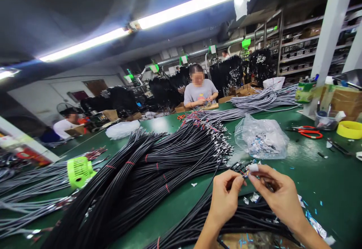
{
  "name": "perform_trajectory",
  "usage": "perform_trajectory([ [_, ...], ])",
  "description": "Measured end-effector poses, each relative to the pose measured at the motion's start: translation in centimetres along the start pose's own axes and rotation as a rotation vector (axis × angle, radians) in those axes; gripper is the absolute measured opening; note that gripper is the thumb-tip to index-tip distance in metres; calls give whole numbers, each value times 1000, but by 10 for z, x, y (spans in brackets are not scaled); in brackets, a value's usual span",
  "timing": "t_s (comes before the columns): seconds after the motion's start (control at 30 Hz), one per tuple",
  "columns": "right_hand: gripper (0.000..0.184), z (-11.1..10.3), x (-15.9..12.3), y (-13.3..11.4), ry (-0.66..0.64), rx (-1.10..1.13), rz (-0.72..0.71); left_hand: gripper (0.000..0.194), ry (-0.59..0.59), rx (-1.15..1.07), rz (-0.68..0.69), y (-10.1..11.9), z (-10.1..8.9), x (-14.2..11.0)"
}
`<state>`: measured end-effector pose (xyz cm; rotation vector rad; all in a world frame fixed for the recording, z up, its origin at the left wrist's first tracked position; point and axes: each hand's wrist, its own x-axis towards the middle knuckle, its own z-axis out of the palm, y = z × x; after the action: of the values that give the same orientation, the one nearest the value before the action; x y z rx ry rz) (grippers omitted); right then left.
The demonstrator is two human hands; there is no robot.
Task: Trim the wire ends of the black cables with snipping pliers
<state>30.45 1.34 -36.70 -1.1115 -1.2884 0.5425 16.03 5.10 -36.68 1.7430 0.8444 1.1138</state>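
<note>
My left hand (225, 196) is closed, thumb and forefinger pinching the end of a black cable just in front of me. Facing it, my right hand (278, 194) pinches the thin coloured wires (246, 172) that fan out of that cable end. One fingertip of the right hand wears a white wrap (252, 167). Below both hands lies a bundle of black cables (195, 219), with foil scraps (254, 197) on it. Further left, a large pile of black cables (175, 166) is tied with red bands, its stripped ends toward the middle of the table.
A clear plastic bag (260, 139) of scraps sits beyond my hands. Orange-handled scissors (309, 131) and a yellow tape roll (350, 129) lie right. Grey cables (260, 100) stretch across the back. A light-green slotted housing (80, 171) stands left. Another person (200, 88) works opposite.
</note>
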Motion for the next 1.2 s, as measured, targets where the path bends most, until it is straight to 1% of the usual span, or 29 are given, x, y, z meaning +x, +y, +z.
perform_trajectory([
  [0.1,17,0,-1,3,18,-54,-20,26,69,116,84,0,3,-2],
  [0.23,15,-1,-2,6,35,-69,-16,21,111,217,153,1,5,-4],
  [0.53,19,-1,-7,8,-12,-143,-56,20,181,297,196,2,12,-7],
  [0.63,18,-2,-7,6,-43,-150,-65,19,214,296,208,1,12,-6],
  [0.7,20,-2,-7,6,-38,-138,-69,18,239,292,210,-1,10,-6],
  [0.83,29,-2,-4,9,18,-115,-9,17,219,267,235,-2,9,-6],
  [0.97,37,0,-3,11,-12,-100,48,16,209,267,263,0,9,-6],
  [1.07,35,0,-4,13,0,-131,16,16,204,288,264,2,9,-5],
  [1.2,30,-2,-6,15,-2,-229,-119,19,187,317,238,3,8,-4],
])
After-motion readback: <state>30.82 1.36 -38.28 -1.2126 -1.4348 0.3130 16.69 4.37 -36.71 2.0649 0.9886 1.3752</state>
